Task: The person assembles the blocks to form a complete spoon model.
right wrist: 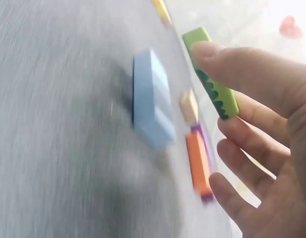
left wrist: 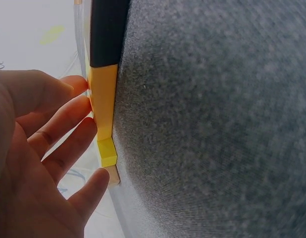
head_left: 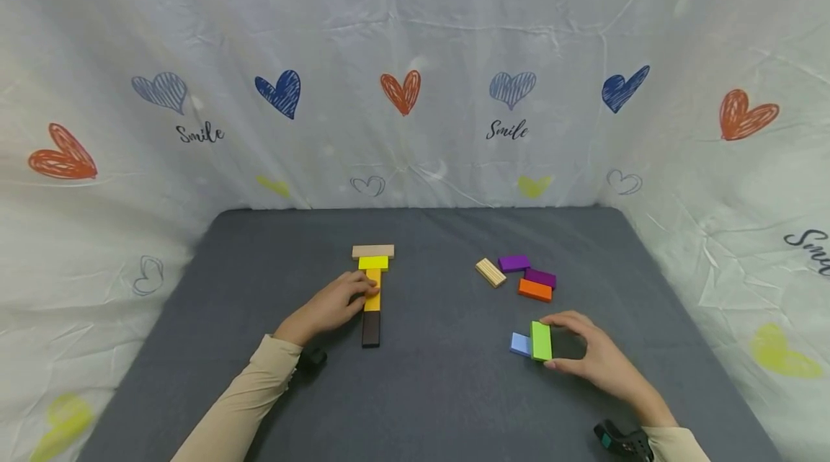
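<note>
My right hand (head_left: 603,357) pinches a green wooden block (head_left: 541,341) between thumb and fingers. In the right wrist view, that green block (right wrist: 212,74) is off the cloth, beyond a light blue block (right wrist: 152,99) lying on it. At the left, several blocks form a T-like row: a tan block (head_left: 372,251) across the far end, then a yellow block (head_left: 373,263), an amber block (head_left: 372,300) and a black block (head_left: 371,330). My left hand (head_left: 332,305) rests its fingertips on the amber block; in the left wrist view, the fingers (left wrist: 76,141) look loosely extended.
Right of centre and farther back lie a pale striped block (head_left: 490,272), two purple blocks (head_left: 514,263) and an orange block (head_left: 534,290). A dark grey cloth (head_left: 441,375) covers the table. White curtains (head_left: 454,1) printed with hearts surround its back and sides.
</note>
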The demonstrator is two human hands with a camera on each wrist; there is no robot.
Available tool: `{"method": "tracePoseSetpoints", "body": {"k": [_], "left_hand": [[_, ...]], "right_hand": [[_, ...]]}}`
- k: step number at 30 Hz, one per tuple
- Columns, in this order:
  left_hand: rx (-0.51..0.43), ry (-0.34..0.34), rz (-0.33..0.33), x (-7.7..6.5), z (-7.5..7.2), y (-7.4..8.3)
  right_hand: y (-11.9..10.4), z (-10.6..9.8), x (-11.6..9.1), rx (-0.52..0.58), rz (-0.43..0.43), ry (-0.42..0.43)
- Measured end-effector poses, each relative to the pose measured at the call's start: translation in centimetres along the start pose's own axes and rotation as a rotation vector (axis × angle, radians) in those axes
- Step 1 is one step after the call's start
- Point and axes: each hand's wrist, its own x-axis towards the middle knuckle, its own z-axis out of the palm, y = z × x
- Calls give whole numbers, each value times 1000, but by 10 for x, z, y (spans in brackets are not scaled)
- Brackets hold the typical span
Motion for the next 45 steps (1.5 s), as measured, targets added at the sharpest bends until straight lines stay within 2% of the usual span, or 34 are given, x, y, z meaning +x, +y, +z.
{"method": "tracePoseSetpoints", "body": {"k": [9, 14, 22, 28, 36, 45], "left_hand": [[-8, -5, -2, 0, -3, 3], [-10, -13, -4, 0, -4, 3], [1, -7, -7, -1, -3, 2], [-1, -8, 0, 0, -3, 1], [13, -4, 0, 2, -3, 0], [4, 11, 11, 1, -2, 0]], "right_hand": [[-37, 26, 28, 43, -107, 9], [-57, 46, 43, 98, -135, -20], [-97, 85, 63, 103, -171, -85], [-123, 115, 72, 125, -239, -157], [-143, 143, 78, 89, -329, -196], [-155, 161, 82, 81, -406, -211]]}}
